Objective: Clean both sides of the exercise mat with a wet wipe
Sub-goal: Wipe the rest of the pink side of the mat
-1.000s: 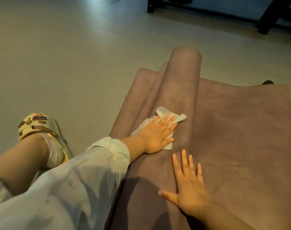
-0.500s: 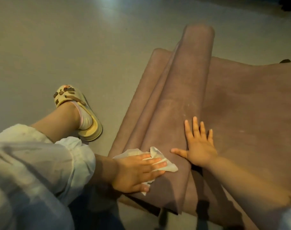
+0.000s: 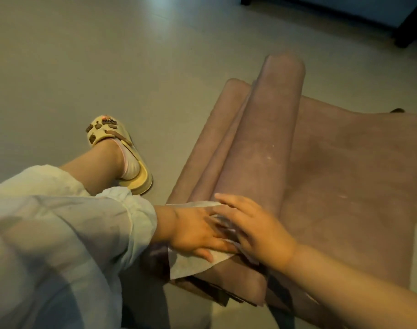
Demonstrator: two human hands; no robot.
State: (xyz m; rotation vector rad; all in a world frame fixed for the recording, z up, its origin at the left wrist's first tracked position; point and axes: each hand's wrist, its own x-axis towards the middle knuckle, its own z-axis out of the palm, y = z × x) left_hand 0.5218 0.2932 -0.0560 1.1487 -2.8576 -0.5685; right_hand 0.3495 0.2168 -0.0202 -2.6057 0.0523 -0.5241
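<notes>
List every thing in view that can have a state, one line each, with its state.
exercise mat: on the floor, partly spread flat, its left part folded over in loose layers.
wet wipe: unfolded, flat on the mat's near fold, under both hands.
left hand: fingers straight, pressing the wipe.
right hand: fingers extended, blurred, over the left hand's fingers.
sandal: worn on a foot, on the floor.

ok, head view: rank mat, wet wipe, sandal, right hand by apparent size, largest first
1. exercise mat, by far the largest.
2. Unsure: wet wipe, right hand and sandal look about alike. Both hands cover much of the wipe; the left hand presses it. The sandal lies farther from the camera.
</notes>
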